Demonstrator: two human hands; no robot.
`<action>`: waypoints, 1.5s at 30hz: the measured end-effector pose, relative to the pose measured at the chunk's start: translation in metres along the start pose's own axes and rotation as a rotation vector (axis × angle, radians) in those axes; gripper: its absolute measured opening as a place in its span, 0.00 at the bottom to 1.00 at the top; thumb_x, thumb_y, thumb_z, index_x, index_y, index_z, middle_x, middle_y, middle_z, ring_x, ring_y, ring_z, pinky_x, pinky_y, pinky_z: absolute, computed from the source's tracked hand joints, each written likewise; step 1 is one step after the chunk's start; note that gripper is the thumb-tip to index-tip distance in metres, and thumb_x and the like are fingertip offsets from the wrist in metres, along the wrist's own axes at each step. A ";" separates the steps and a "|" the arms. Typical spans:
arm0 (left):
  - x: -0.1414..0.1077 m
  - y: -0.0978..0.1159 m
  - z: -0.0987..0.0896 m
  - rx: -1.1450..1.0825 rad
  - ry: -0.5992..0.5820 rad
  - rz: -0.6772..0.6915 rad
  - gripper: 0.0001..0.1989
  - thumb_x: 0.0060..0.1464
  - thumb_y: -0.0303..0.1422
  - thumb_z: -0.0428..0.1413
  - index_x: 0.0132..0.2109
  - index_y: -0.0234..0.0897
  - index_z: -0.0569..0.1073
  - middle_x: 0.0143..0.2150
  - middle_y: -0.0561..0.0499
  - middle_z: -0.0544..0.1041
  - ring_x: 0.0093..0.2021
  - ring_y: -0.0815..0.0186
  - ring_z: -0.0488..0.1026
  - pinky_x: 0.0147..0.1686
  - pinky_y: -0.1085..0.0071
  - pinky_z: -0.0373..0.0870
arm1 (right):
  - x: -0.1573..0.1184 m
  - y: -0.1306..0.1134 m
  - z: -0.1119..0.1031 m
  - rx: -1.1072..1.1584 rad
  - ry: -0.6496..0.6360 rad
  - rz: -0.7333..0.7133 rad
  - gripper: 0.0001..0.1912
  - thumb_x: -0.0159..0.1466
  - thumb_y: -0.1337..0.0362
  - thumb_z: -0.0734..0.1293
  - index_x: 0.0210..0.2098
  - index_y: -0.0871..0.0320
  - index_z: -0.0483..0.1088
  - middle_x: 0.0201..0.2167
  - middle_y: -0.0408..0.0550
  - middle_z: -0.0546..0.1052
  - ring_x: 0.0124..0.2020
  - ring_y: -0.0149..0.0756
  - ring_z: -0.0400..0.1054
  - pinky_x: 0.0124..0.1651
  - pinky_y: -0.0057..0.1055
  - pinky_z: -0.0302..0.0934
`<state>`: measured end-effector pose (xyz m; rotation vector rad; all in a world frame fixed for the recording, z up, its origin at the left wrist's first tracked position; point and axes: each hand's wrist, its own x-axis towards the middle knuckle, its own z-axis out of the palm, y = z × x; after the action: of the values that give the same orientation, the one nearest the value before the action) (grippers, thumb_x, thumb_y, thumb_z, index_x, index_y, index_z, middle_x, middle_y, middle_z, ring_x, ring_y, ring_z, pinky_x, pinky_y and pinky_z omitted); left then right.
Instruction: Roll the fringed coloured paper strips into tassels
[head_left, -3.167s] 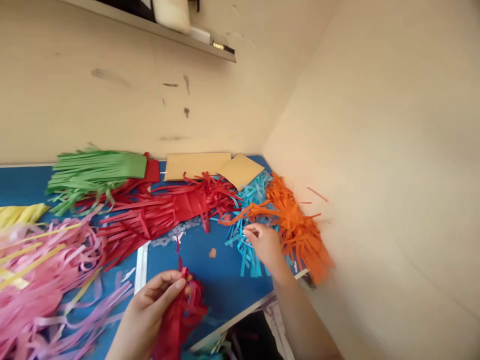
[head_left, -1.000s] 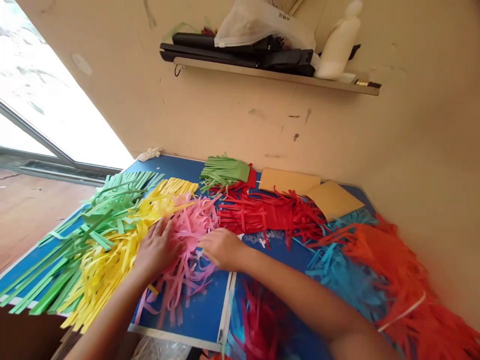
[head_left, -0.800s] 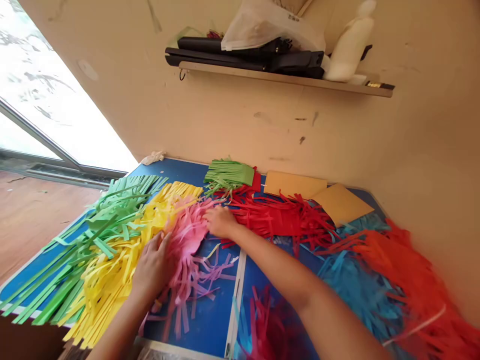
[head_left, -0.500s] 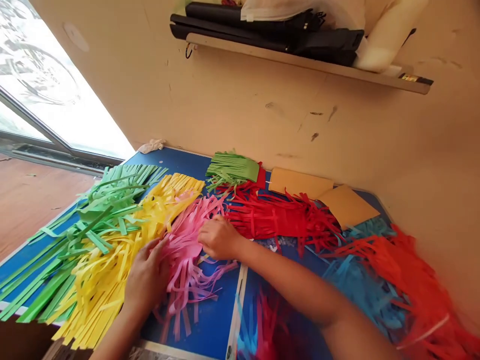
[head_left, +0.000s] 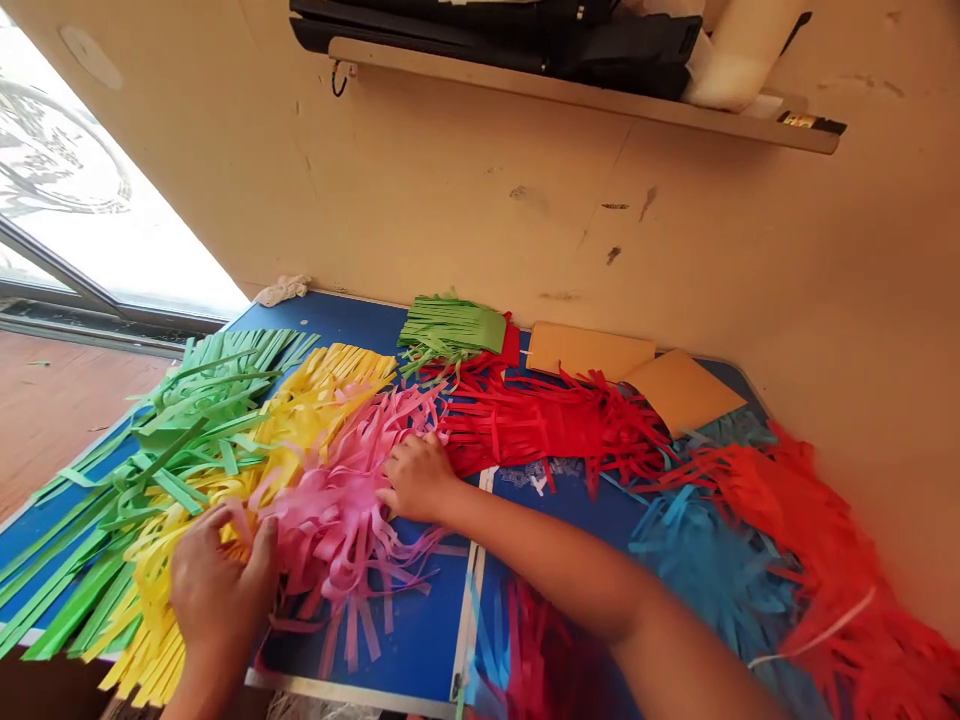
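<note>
Pink fringed paper (head_left: 337,500) lies spread between my two hands on the blue table (head_left: 420,640). My left hand (head_left: 225,570) is at its left side, over yellow fringed paper (head_left: 300,415), fingers curled around some pink strips. My right hand (head_left: 420,475) rests on the upper right of the pink paper, fingers bent together; what it pinches is hidden. Green fringed paper (head_left: 195,410) lies left of the yellow.
Red fringe (head_left: 555,425), a green bundle (head_left: 454,328) and orange-yellow paper (head_left: 589,350) lie near the wall. Blue strips (head_left: 712,560) and orange-red fringe (head_left: 810,510) are at the right. A loaded shelf (head_left: 585,95) juts out above.
My left hand has moved left and slightly down, and pink strips now spread toward it. My right hand stays on the pink paper. The view has shifted slightly.
</note>
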<state>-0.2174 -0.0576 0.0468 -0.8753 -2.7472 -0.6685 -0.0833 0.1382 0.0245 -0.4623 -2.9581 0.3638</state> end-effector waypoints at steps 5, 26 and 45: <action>-0.007 0.021 -0.006 -0.122 0.158 0.238 0.19 0.57 0.42 0.51 0.54 0.45 0.67 0.49 0.48 0.78 0.54 0.51 0.72 0.50 0.54 0.71 | 0.002 -0.005 0.002 0.091 -0.036 0.052 0.12 0.67 0.62 0.63 0.36 0.57 0.78 0.38 0.50 0.80 0.46 0.45 0.65 0.48 0.43 0.55; 0.009 0.066 0.039 0.205 -0.623 0.515 0.19 0.62 0.41 0.45 0.44 0.41 0.79 0.47 0.46 0.82 0.45 0.54 0.79 0.40 0.65 0.69 | -0.002 0.013 -0.004 0.184 -0.048 0.192 0.16 0.69 0.53 0.62 0.36 0.51 0.79 0.39 0.44 0.81 0.45 0.40 0.70 0.51 0.40 0.56; 0.016 0.053 0.030 0.066 -0.610 0.474 0.18 0.57 0.38 0.45 0.43 0.39 0.77 0.42 0.44 0.82 0.43 0.55 0.78 0.41 0.64 0.69 | -0.041 -0.003 0.005 0.189 0.056 0.062 0.12 0.68 0.57 0.65 0.38 0.55 0.78 0.39 0.46 0.81 0.42 0.39 0.69 0.45 0.38 0.51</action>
<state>-0.2006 0.0028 0.0446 -1.8874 -2.8194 -0.2400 -0.0463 0.1214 0.0170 -0.5314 -2.8243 0.6195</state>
